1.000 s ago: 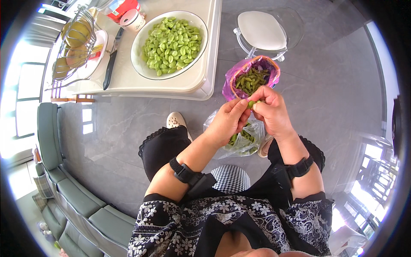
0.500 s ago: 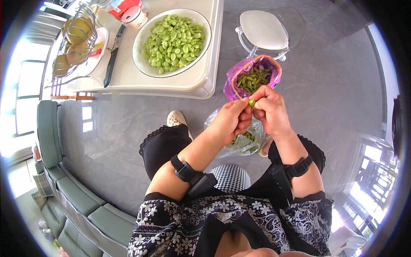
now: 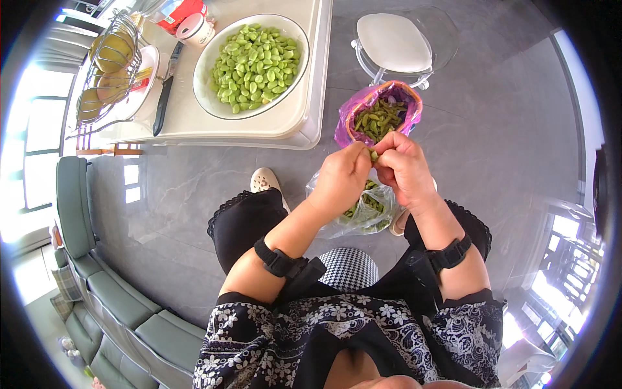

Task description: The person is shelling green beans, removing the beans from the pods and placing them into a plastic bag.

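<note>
A small green broad bean (image 3: 374, 155) is pinched between the fingertips of both my hands and is mostly covered by them. My left hand (image 3: 341, 176) is closed, its back turned up. My right hand (image 3: 405, 170) is closed too, thumb and forefinger meeting at the bean. Just beyond them stands a purple bag (image 3: 346, 122) with an orange rim, holding dull green pods (image 3: 379, 120). Below my hands lies a clear plastic bag (image 3: 359, 223) with more green pods, partly hidden by my left hand. Shelled green broad beans (image 3: 256, 68) fill much of a white bowl (image 3: 203, 87) at upper left.
The bowl rests on a cream table (image 3: 285, 133), beside a black-handled knife (image 3: 163, 107), a lidded cup (image 3: 194, 29) and a wire fruit basket (image 3: 116, 61). A white-seated chair (image 3: 394, 42) stands beyond the purple bag. A green sofa (image 3: 116, 292) runs along the left.
My left hand has rolled over so its back faces up more. The bean shows less between my fingertips. The table and bags sit slightly further left in view.
</note>
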The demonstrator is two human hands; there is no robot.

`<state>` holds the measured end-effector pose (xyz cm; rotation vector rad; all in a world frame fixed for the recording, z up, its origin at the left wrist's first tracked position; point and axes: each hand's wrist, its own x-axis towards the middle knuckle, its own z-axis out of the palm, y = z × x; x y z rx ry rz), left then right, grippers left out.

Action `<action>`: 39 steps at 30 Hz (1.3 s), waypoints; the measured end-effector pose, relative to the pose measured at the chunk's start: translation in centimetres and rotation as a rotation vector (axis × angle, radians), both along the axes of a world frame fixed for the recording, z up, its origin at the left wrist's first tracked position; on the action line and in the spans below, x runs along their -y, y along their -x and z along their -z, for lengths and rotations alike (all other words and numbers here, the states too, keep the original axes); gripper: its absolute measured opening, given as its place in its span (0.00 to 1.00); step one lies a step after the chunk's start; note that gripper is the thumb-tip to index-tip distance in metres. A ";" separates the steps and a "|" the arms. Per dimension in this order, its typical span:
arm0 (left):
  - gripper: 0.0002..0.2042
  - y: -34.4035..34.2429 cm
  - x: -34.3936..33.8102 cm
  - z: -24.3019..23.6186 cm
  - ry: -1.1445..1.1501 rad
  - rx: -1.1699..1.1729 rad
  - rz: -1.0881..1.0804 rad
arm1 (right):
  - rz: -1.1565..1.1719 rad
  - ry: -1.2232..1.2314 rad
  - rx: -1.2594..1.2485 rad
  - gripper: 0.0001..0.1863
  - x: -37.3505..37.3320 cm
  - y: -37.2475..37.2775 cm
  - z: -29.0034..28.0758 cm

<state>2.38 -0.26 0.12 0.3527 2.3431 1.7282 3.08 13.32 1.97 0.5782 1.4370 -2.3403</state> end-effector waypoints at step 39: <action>0.04 0.5 2.3 -2.8 0.102 -0.465 0.300 | -0.431 0.534 0.177 0.07 -2.6 0.5 0.0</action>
